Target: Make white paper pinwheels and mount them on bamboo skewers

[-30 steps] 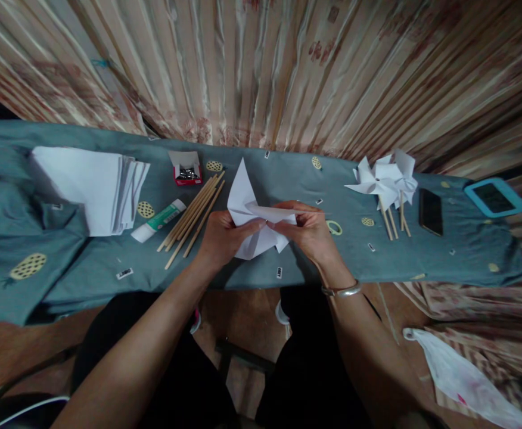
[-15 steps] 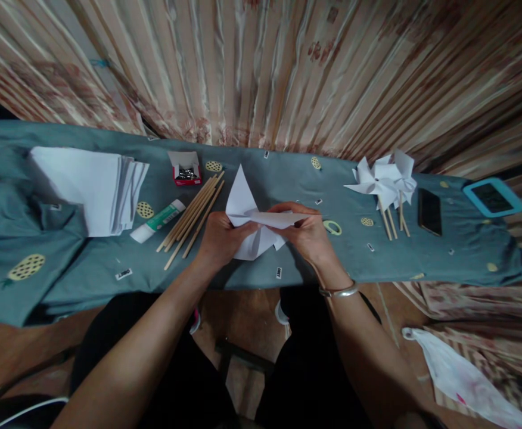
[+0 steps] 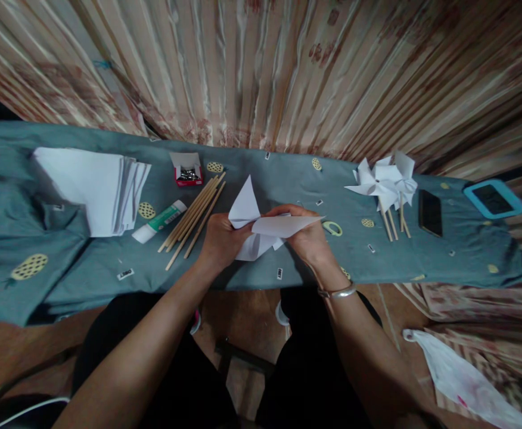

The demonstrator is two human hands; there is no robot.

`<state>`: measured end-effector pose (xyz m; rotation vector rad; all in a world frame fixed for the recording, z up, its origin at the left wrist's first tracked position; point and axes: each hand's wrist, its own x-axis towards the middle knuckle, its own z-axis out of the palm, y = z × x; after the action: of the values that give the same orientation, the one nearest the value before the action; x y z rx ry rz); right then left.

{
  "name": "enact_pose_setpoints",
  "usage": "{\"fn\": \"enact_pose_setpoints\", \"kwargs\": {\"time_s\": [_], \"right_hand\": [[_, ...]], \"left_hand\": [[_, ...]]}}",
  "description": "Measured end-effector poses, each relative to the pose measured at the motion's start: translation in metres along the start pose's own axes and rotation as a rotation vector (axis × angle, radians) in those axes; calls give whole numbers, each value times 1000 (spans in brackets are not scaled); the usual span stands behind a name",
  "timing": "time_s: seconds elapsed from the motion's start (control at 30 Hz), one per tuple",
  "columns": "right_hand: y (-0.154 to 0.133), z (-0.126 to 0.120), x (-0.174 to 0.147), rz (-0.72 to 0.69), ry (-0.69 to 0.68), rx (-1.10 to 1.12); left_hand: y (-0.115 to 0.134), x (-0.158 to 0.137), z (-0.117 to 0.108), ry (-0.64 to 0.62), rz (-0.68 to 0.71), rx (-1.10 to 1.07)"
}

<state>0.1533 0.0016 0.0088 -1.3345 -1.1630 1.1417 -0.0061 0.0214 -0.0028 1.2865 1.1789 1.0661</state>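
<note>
A white paper pinwheel [image 3: 245, 205], cut and partly folded, is held up between my two hands above the cloth near the table's front edge. My left hand [image 3: 223, 239] pinches it near the centre from the left. On the other side my right hand [image 3: 306, 237] grips it, with one paper flap lying across the fingers and hiding some of them. One pointed blade stands up to the upper left. To the left of my hands lies a bunch of wooden sticks [image 3: 193, 215]. A green-ringed pair of scissors or similar loop [image 3: 333, 229] shows just beyond my right hand.
Farther left are a glue stick [image 3: 159, 221], an open red box of metal pins [image 3: 188, 174] and a paper stack [image 3: 86, 187]. On the right lie finished pinwheels on sticks [image 3: 388, 182], a phone [image 3: 430, 213] and a blue-framed tablet [image 3: 494, 198]. A curtain [image 3: 261, 77] hangs behind.
The pinwheel has turned a little in my hands. Its upright blade has dropped slightly and leans right, and the front flap now faces me more broadly. Both hands keep their hold.
</note>
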Motion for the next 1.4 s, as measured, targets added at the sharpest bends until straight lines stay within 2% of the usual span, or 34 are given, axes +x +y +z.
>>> {"fn": "enact_pose_setpoints", "kwargs": {"time_s": [0.17, 0.27, 0.4, 0.6, 1.07, 1.4], "right_hand": [[2, 2, 1, -7, 19, 60], [1, 2, 1, -10, 26, 23], [-1, -1, 1, -18, 26, -48], [-1, -3, 0, 49, 4, -21], [-1, -1, 0, 114, 25, -3], [6, -4, 1, 115, -1, 9]], "left_hand": [[0, -1, -1, -5, -9, 41], [1, 0, -1, -5, 1, 53], [-1, 1, 2, -3, -10, -8], [-6, 2, 6, 5, -42, -150], [-8, -2, 7, 4, -167, -228], [-11, 0, 6, -46, -123, -190]]}}
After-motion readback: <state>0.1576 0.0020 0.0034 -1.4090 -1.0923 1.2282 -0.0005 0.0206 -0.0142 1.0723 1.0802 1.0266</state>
